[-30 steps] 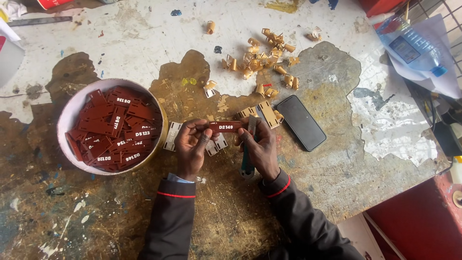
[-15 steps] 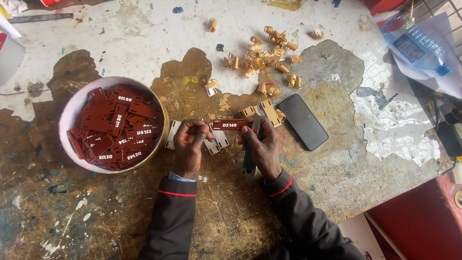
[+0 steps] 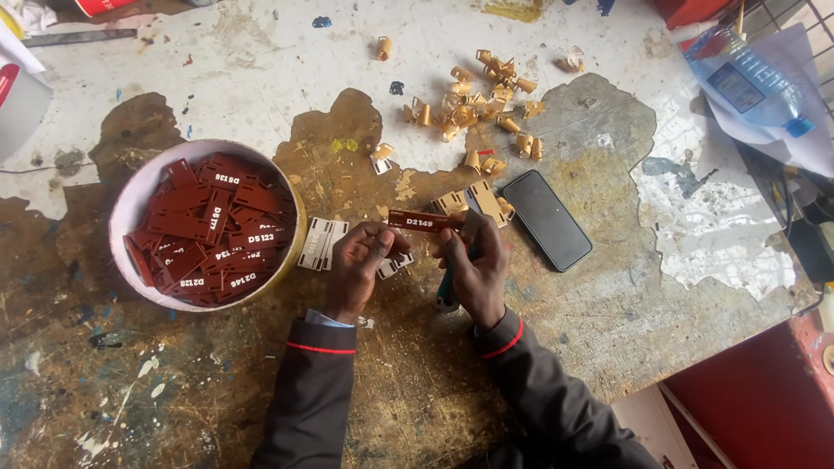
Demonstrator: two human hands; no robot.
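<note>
Worn paint-stained bench point(image 3: 217, 69); I see left hand point(image 3: 360, 260) and right hand point(image 3: 473, 265) together, both pinching dark red tag point(image 3: 423, 221); bowl point(image 3: 139, 195) of tags left.

Small workshop / engraving bench. Evidence: worktable point(image 3: 217, 69) w/ scarred top, white coating worn off to bare brown, paint flecks, scratches. Round tub point(image 3: 130, 195) packed w/ dark red engraved tags point(image 3: 208, 230), white lettering. Curled tan shavings point(image 3: 473, 95) piled near far edge. White blank strips point(image 3: 321, 243) beside tub. Phone point(image 3: 547, 219), water bottle point(image 3: 747, 87), papers point(image 3: 782, 130) at R side. Red surface below table edge.
</note>
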